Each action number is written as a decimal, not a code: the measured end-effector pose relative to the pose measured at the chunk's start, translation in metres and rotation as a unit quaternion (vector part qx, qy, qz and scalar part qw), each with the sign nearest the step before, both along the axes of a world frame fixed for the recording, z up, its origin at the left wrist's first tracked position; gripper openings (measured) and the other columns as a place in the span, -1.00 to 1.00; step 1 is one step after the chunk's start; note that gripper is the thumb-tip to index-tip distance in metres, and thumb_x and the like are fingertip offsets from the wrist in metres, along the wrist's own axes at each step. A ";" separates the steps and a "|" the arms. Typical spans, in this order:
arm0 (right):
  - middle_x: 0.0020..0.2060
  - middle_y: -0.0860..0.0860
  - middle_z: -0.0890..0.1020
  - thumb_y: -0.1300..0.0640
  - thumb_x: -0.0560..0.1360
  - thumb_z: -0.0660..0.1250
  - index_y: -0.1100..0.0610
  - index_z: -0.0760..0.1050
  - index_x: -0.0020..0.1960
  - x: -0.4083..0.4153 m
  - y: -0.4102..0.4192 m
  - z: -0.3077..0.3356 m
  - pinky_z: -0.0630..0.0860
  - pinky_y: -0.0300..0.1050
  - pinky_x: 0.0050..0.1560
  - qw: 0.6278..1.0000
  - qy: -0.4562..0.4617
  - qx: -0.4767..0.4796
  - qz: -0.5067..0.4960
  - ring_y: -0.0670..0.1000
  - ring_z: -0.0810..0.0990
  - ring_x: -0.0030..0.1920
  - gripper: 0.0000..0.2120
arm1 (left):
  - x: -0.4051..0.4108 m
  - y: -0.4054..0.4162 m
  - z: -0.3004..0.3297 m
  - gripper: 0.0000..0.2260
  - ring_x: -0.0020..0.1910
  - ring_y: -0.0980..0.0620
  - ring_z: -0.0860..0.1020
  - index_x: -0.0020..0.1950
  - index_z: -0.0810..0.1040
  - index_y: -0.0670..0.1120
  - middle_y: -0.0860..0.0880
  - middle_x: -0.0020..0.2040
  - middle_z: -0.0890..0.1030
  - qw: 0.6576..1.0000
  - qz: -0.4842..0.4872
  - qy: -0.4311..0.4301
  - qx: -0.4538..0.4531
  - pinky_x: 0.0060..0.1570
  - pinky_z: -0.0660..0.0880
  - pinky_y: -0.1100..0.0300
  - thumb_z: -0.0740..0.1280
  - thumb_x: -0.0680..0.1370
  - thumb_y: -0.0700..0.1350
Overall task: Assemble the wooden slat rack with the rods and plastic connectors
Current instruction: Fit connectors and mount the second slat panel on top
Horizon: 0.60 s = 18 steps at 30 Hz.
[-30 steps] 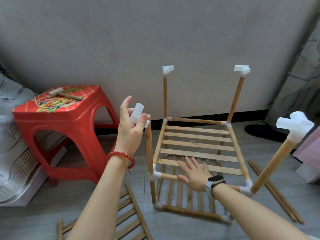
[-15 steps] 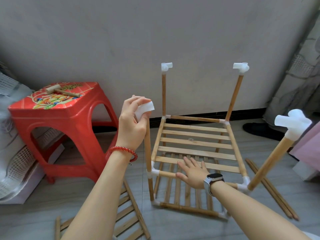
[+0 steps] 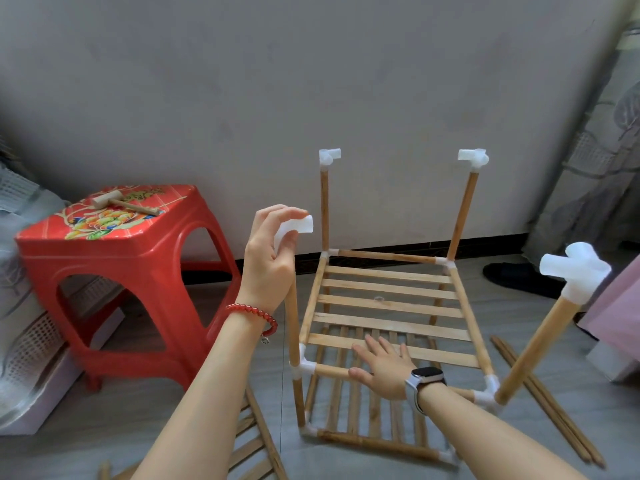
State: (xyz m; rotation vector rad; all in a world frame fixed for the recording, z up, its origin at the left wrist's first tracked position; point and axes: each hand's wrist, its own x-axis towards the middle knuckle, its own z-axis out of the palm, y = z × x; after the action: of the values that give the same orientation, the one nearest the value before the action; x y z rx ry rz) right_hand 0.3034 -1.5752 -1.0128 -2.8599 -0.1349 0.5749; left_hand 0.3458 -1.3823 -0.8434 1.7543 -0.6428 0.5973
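The wooden slat rack [image 3: 388, 306] stands on the floor with two slat shelves and four upright rods. My left hand [image 3: 268, 258] pinches a white plastic connector [image 3: 298, 227] at the top of the near-left rod [image 3: 292, 323]. My right hand [image 3: 384, 367] rests flat, fingers spread, on the front edge of the upper slat shelf. White connectors cap the far-left rod [image 3: 329, 156], the far-right rod [image 3: 473, 157] and the near-right rod [image 3: 575, 268].
A red plastic stool [image 3: 114, 271] with a small wooden mallet [image 3: 119, 201] on top stands to the left. A loose slat panel [image 3: 256, 448] lies on the floor in front. Spare rods [image 3: 543, 400] lie to the right. The wall is close behind.
My left hand has turned the connector over and closed its fingers on it atop the near-left rod. My right hand has stayed on the shelf.
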 end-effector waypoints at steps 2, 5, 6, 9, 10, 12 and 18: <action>0.54 0.02 -0.13 -0.17 0.61 -0.03 -0.04 -0.08 0.54 0.000 -0.001 0.000 -0.22 0.22 0.46 1.000 0.001 0.004 0.002 0.09 -0.18 0.52 -0.44 | 0.000 0.001 0.001 -0.69 0.14 0.11 0.46 0.19 0.48 -0.03 0.20 0.10 0.42 1.000 -0.007 0.024 -0.011 0.22 0.45 -0.05 0.15 0.53 -0.30; 0.54 0.02 -0.13 -0.18 0.61 -0.03 -0.04 -0.07 0.54 0.000 -0.001 -0.002 -0.22 0.22 0.45 1.000 0.004 0.002 0.003 0.10 -0.18 0.52 -0.44 | -0.003 -0.001 0.005 -0.61 -0.10 0.32 0.44 0.30 0.43 -0.10 0.15 0.06 0.41 0.998 -0.011 0.046 -0.034 -0.03 0.51 0.24 0.09 0.50 -0.29; 0.54 0.03 -0.13 -0.18 0.61 -0.04 -0.04 -0.07 0.54 0.000 -0.001 -0.002 -0.22 0.23 0.45 1.000 0.004 -0.001 0.003 0.10 -0.18 0.52 -0.44 | -0.003 -0.003 0.006 -0.59 -0.19 0.35 0.43 0.30 0.42 -0.12 0.12 0.03 0.39 0.998 -0.010 0.051 -0.042 -0.18 0.48 0.36 0.07 0.49 -0.31; 0.54 0.03 -0.13 -0.18 0.61 -0.04 -0.04 -0.07 0.54 0.001 0.000 -0.003 -0.21 0.23 0.45 1.000 0.002 -0.002 0.004 0.10 -0.18 0.52 -0.44 | -0.003 -0.006 0.009 -0.60 -0.27 0.36 0.39 0.15 0.51 -0.10 0.10 -0.02 0.32 0.998 0.008 0.043 -0.048 -0.34 0.39 0.45 0.03 0.43 -0.30; 0.54 0.02 -0.13 -0.18 0.61 -0.04 -0.04 -0.07 0.54 0.001 -0.001 -0.003 -0.21 0.24 0.45 1.000 0.002 -0.001 0.004 0.10 -0.18 0.52 -0.44 | -0.002 -0.007 0.009 -0.62 -0.23 0.36 0.39 0.07 0.53 -0.09 0.10 -0.03 0.31 0.998 0.014 0.044 -0.048 -0.31 0.38 0.46 0.02 0.41 -0.27; 0.54 0.02 -0.13 -0.18 0.61 -0.04 -0.04 -0.07 0.54 0.002 -0.001 -0.003 -0.21 0.24 0.45 1.000 0.004 0.003 0.005 0.10 -0.18 0.52 -0.44 | 0.000 -0.008 0.008 -0.68 -0.03 0.35 0.40 -0.07 0.52 -0.07 0.12 -0.01 0.31 0.997 0.017 0.051 -0.051 -0.13 0.39 0.50 0.02 0.39 -0.25; 0.54 0.03 -0.12 -0.17 0.61 -0.02 -0.04 -0.06 0.54 0.002 -0.001 -0.002 -0.20 0.24 0.46 1.000 0.003 0.004 0.005 0.10 -0.17 0.52 -0.44 | 0.003 -0.007 0.003 -0.79 0.11 0.16 0.39 -0.13 0.45 -0.10 0.13 0.00 0.30 0.999 0.026 0.007 -0.028 0.12 0.33 0.48 0.10 0.35 -0.31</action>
State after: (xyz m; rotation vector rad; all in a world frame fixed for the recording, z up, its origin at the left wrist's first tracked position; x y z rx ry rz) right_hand 0.3055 -1.5763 -1.0146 -2.8502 -0.1492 0.5840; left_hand 0.3487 -1.3898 -0.8409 1.7265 -0.5667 0.6333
